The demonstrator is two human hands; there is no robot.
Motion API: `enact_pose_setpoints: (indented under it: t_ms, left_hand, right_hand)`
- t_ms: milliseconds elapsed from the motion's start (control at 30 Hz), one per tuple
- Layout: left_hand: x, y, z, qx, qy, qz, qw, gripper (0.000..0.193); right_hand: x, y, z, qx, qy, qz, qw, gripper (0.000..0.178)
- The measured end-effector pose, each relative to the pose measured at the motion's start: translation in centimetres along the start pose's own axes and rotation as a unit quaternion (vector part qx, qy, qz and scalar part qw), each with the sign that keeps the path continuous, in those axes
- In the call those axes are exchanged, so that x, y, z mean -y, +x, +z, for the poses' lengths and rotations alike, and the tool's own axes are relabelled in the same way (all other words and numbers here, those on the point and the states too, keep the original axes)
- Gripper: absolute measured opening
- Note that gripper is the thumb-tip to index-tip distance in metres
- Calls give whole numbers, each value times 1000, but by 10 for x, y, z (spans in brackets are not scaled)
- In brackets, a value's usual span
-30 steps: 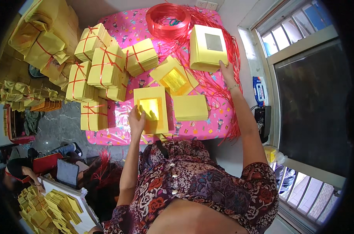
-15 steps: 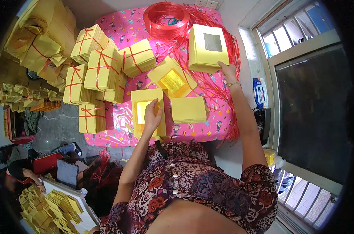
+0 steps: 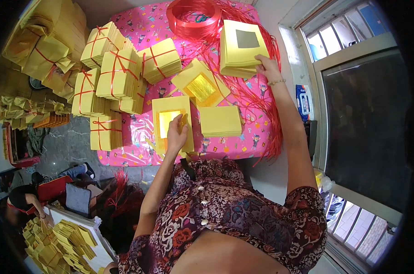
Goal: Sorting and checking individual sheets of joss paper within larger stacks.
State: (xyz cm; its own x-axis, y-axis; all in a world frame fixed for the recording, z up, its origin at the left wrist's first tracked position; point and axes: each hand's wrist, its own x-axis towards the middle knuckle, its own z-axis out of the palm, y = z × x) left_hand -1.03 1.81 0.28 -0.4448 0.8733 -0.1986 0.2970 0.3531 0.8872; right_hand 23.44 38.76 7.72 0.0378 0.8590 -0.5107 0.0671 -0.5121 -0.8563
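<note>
My right hand (image 3: 269,68) pinches the near right corner of the top sheets on a thick yellow paper stack (image 3: 230,54), lifting that corner slightly. A grey rectangle marks the top sheet. My left hand (image 3: 177,134) lies on another yellow paper pile (image 3: 159,104) with a shiny gold square, its fingers partly stretched and apart. Between the two hands sit a tilted pile with a gold foil panel (image 3: 201,88) and a plain yellow paper stack (image 3: 220,121).
Bundles tied with red ribbon (image 3: 119,75) stand at the left of the pink patterned tabletop (image 3: 129,132). A red ribbon coil (image 3: 193,20) lies at the back, loose strands (image 3: 274,118) along the right edge. A window (image 3: 362,128) is at right; another person's arm (image 3: 33,201) shows lower left.
My right hand has raised the corner of the top sheets, opening a gap above the rest of the stack. My left hand's fingers have bent slightly over the gold square. The view has shifted a little.
</note>
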Motion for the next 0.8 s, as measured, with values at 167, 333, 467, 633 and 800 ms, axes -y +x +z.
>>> enact_pose_setpoints:
  t_ms: [167, 333, 467, 633, 800]
  left_hand:
    - [13, -2, 5, 6, -62, -1, 998, 45]
    - [19, -3, 5, 6, -94, 2, 996, 42]
    - [10, -5, -3, 13, -123, -29, 992, 42]
    - [3, -4, -10, 7, -215, -90, 972, 36]
    - [-11, 2, -26, 42, -297, -146, 943, 39]
  right_hand:
    - [31, -2, 11, 51, 142, 89, 985, 17]
    - [35, -4, 18, 51, 94, 48, 993, 21]
    - [16, -12, 15, 40, -31, -34, 998, 34]
    - [9, -63, 36, 5, -43, -214, 976, 43]
    - [4, -155, 48, 122, 15, -232, 965, 43]
